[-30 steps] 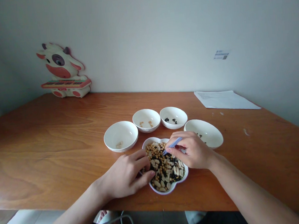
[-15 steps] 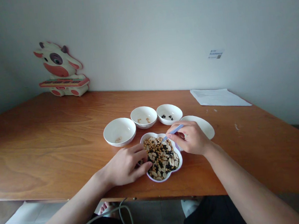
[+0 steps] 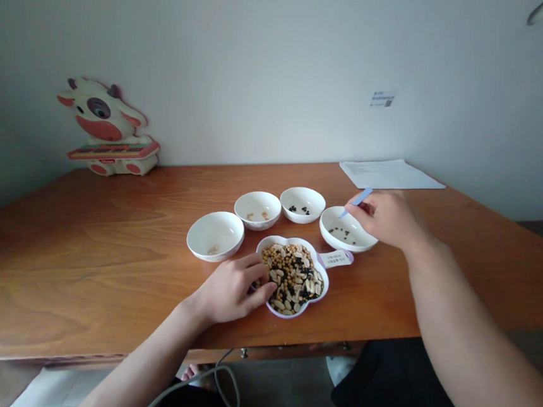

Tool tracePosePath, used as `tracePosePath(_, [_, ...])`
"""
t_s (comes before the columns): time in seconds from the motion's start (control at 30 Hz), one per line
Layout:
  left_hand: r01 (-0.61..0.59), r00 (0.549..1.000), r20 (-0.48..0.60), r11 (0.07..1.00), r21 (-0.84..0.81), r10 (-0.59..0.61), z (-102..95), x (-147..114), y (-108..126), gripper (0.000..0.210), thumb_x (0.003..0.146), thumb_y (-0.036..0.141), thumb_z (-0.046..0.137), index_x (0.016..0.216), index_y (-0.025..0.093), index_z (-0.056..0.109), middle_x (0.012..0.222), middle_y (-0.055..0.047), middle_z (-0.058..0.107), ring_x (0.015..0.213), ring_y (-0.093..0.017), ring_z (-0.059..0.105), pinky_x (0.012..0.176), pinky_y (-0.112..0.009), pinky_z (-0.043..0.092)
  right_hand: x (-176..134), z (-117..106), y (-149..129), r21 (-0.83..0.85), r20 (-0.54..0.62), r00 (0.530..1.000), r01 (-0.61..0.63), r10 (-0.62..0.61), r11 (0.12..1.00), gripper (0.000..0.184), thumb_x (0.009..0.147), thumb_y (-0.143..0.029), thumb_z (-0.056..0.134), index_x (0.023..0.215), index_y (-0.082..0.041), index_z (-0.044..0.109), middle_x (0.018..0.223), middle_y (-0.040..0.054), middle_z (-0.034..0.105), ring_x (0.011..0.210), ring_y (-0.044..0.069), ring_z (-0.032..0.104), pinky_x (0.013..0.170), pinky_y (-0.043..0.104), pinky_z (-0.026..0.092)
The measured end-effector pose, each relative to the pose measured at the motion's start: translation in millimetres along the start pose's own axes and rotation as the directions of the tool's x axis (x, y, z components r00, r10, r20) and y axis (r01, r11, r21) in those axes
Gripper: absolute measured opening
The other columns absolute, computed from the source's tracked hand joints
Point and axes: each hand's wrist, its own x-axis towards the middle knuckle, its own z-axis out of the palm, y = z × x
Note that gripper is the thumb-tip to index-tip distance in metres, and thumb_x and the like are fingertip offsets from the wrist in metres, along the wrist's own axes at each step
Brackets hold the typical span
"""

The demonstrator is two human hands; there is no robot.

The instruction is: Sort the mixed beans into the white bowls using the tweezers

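In my right hand (image 3: 387, 218) is a pair of light-blue tweezers (image 3: 359, 200), pinched between thumb and fingers. Their tip points down over the right white bowl (image 3: 334, 239), where several small dark-green beans lie. I cannot make out anything at the tip. My left hand (image 3: 236, 289) grips the left edge of a cloud-shaped white dish (image 3: 288, 315) with a lilac rim. Peanuts, yellow beans and black beans lie mixed inside it. The dish's labelled handle (image 3: 337, 259) points right, in front of the right bowl.
Three more white bowls arc behind the dish: a left bowl (image 3: 203, 238) and a middle bowl (image 3: 254, 198) with pale bits, and another bowl (image 3: 302, 194) with black beans. Paper sheets (image 3: 390, 174) and a cow toy keyboard (image 3: 112, 151) stand farther back. A cable (image 3: 174, 389) hangs in front.
My right hand with the tweezers has moved right, from above the dish to above the right bowl, uncovering the dish's handle. My left hand stays at the dish's edge.
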Motion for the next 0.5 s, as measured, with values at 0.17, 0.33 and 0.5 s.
tracePosePath(0.17, [-0.008, 1.0, -0.016, 1.0, 0.014, 0.009, 1.7, 3.1, 4.2, 0.029, 0.101, 0.028, 0.043, 0.08, 0.015, 0.057, 0.082, -0.005, 0.056, 0.072, -0.017, 0.054, 0.064, -0.028, 0.044, 1.4, 5.0, 6.5, -0.11, 0.103, 0.983, -0.143, 0.155, 0.984, 0.029, 0.085, -0.033, 0.059, 0.061, -0.018, 0.065, 0.061, 0.0077, 0.068, 0.054, 0.019, 0.058, 0.053, 0.03, 0.033])
tracePosePath(0.33, [-0.025, 0.999, -0.024, 0.999, 0.029, 0.025, 4.3, 3.2, 5.1, 0.028, 0.101, 0.026, 0.041, 0.08, 0.015, 0.056, 0.082, -0.005, 0.057, 0.074, -0.017, 0.053, 0.066, -0.03, 0.044, 3.4, 8.6, 9.3, -0.154, 0.16, 0.961, -0.201, 0.225, 0.967, 0.027, 0.085, -0.032, 0.06, 0.062, -0.018, 0.064, 0.066, 0.0075, 0.07, 0.059, 0.019, 0.06, 0.055, 0.029, 0.033])
tracePosePath(0.5, [-0.04, 0.999, -0.031, 0.999, 0.032, 0.041, 5.5, 1.2, 5.8, 0.028, 0.102, 0.024, 0.04, 0.08, 0.016, 0.055, 0.082, -0.005, 0.057, 0.075, -0.017, 0.053, 0.068, -0.03, 0.044, 3.3, 13.9, 11.1, -0.188, 0.23, 0.94, -0.211, 0.252, 0.959, 0.024, 0.084, -0.032, 0.061, 0.066, -0.018, 0.067, 0.067, 0.0084, 0.071, 0.062, 0.021, 0.062, 0.054, 0.029, 0.032])
